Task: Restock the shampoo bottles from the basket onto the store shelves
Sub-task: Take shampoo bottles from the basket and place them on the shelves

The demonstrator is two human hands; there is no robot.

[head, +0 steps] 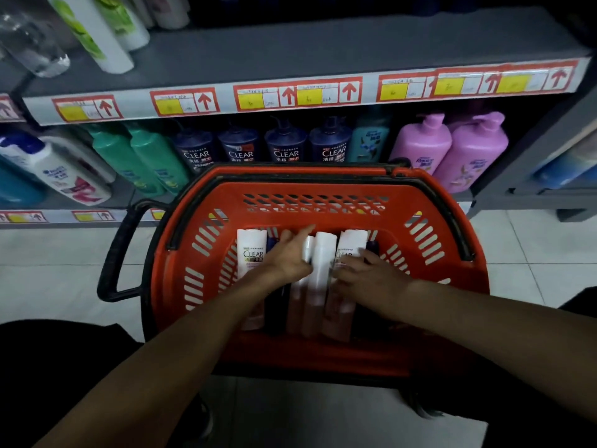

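**Both hands in the basket at the shampoo aisle**

White-and-pink shampoo bottles [323, 263] marked CLEAR lie side by side on the bottom of a red plastic basket [323, 189], caps toward the shelves, with dark bottles [276, 305] wedged between them. The person's left hand [292, 258] rests on the row with fingers stretched forward, lying over a dark bottle just beside a white one. The right hand [366, 278] is spread wide, its fingers touching the middle and right-hand white bottles. Neither hand has a bottle lifted clear of the others.

The basket stands on a pale tiled floor [48, 270] close in front of a grey shelving unit, and a black handle [111, 253] juts from its left side. On the lower shelf [93, 216] behind it stand four dark blue CLEAR pump bottles [286, 143], flanked by green bottles [142, 153] on the left and a teal bottle [368, 137] and two purple pump bottles [468, 150] on the right. The upper shelf [323, 50] carries white-and-green bottles [97, 30] at its left end, and red-and-yellow price tags [297, 95] with up arrows line its front edge.
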